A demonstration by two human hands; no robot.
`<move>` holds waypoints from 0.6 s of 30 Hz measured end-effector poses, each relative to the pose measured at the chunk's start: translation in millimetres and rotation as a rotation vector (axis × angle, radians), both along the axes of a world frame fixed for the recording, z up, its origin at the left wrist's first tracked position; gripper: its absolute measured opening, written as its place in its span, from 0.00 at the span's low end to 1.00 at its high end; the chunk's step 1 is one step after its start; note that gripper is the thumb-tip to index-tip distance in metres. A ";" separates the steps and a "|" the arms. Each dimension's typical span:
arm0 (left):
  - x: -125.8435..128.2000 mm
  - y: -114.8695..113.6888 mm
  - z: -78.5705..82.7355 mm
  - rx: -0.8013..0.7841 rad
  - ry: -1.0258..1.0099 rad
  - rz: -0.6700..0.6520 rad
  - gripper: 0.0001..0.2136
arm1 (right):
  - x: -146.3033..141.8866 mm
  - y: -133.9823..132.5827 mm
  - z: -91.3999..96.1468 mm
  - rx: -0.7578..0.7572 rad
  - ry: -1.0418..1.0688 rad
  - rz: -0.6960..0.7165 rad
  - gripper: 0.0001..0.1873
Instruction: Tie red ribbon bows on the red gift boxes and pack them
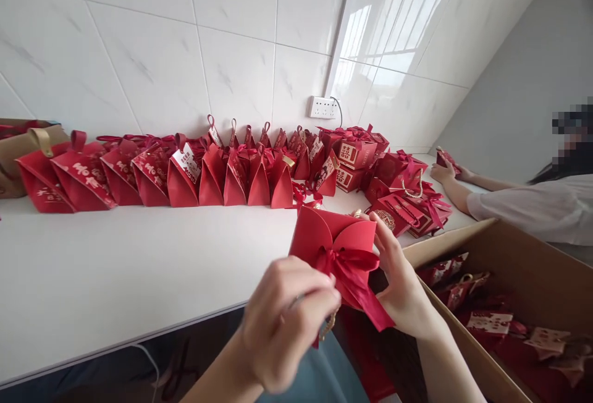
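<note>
A red gift box (308, 230) with curved overlapping flaps hangs in front of me, just off the table's front edge. A dark red satin ribbon (354, 261) is tied in a bow across it, one long tail trailing down to the right. My right hand (403, 285) grips the box by its right side, thumb and fingers around it. My left hand (290, 322) is closed in a pinch at the bow's left side, on the ribbon; the fingertips partly hide it. Twisted gold cord (328, 326) shows below the left fingers and at the top of the box.
Several red gift boxes (183, 174) stand in rows along the wall on the white table (115, 267). More boxes (398, 174) are piled at the right. A cardboard carton (491, 236) of red packages sits at lower right. Another person's hand (443, 173) holds a red item beyond it.
</note>
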State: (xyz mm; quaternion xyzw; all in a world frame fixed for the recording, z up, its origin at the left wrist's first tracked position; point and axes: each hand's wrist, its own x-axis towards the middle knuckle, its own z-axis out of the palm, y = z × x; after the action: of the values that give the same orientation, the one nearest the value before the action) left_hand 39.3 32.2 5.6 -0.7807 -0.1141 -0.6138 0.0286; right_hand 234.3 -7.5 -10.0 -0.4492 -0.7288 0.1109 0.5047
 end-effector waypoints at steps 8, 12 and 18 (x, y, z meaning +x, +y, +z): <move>12.1 55.6 -18.6 -0.536 0.019 0.242 0.04 | 37.4 -26.6 -3.4 -0.096 -0.171 -0.290 0.50; 38.6 64.8 -45.2 -0.606 0.414 0.143 0.06 | 92.1 -63.9 2.5 -0.085 -0.230 -0.529 0.53; 74.1 79.8 -99.5 -0.441 0.712 0.128 0.17 | 204.7 -142.9 12.3 -0.299 -0.197 -0.898 0.53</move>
State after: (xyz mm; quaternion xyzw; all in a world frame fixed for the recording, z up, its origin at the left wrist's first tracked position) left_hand 113.3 112.0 -94.0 -0.9227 -0.2738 -0.2639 -0.0633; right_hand 439.0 -150.4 2.3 -0.7954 -0.4833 -0.0574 0.3613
